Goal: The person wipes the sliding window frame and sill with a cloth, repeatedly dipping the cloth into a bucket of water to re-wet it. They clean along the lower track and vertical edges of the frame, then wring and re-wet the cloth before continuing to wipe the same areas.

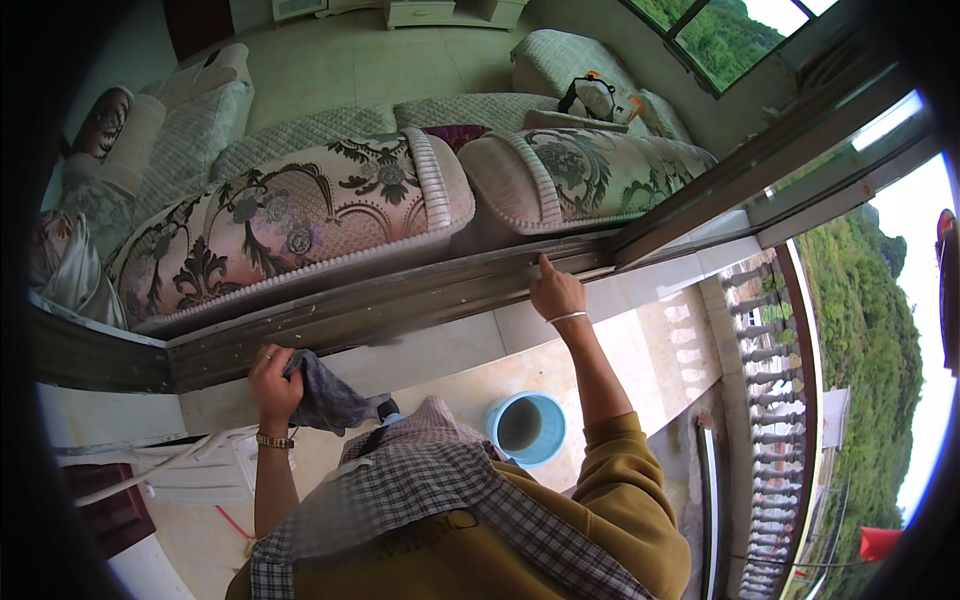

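Observation:
A dark grey cloth [326, 394] hangs from my left hand [276, 381], whose fingers are closed on it just in front of the window sill. My right hand [556, 291] has its index finger extended onto the metal track of the sliding window [450, 289]; nothing is seen in its grasp. Small pale specks lie along the left part of the track. On the tiled floor below, between my arms, stands a light blue bucket [551, 427] with murky water in it.
Beyond the track are patterned sofa backs [300, 225] with white trim. A sliding window frame [750, 165] slants at the right. Past it runs a balcony balustrade [772, 420]. A pale hose or pipe [150, 472] crosses at lower left.

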### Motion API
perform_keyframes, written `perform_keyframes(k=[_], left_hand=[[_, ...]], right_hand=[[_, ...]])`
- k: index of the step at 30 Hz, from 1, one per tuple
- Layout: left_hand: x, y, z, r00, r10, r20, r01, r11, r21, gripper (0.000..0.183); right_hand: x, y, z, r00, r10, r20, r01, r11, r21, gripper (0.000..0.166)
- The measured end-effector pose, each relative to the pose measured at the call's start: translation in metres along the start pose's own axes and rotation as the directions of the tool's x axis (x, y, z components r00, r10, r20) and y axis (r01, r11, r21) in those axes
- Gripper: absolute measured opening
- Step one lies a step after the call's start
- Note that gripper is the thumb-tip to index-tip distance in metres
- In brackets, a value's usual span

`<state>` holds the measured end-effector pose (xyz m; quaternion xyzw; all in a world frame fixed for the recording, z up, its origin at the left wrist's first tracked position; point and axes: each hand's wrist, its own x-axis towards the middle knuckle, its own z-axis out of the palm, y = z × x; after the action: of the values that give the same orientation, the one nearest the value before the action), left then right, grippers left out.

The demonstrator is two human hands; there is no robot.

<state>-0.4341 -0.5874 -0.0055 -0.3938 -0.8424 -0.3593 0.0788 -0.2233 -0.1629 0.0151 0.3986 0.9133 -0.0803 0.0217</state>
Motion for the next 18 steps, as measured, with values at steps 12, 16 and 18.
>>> perform_keyframes(k=[12, 16, 18], left_hand=[[0.001, 0.002, -0.002, 1.000, 0.004, -0.015, -0.005, 1.000, -0.015, 0.020], [0.001, 0.001, -0.001, 1.000, 0.002, -0.017, -0.002, 1.000, -0.011, 0.021], [0.000, 0.001, -0.001, 1.000, 0.005, -0.024, -0.006, 1.000, -0.010, 0.020]], right_hand=[[0.026, -0.008, -0.027, 0.995, 0.084, -0.057, -0.080, 0.995, 0.058, 0.033], [0.038, -0.012, -0.028, 0.999, -0.001, 0.048, 0.000, 1.000, 0.009, 0.027], [0.045, -0.018, -0.026, 0.997, 0.009, 0.082, -0.006, 1.000, -0.030, 0.023]])
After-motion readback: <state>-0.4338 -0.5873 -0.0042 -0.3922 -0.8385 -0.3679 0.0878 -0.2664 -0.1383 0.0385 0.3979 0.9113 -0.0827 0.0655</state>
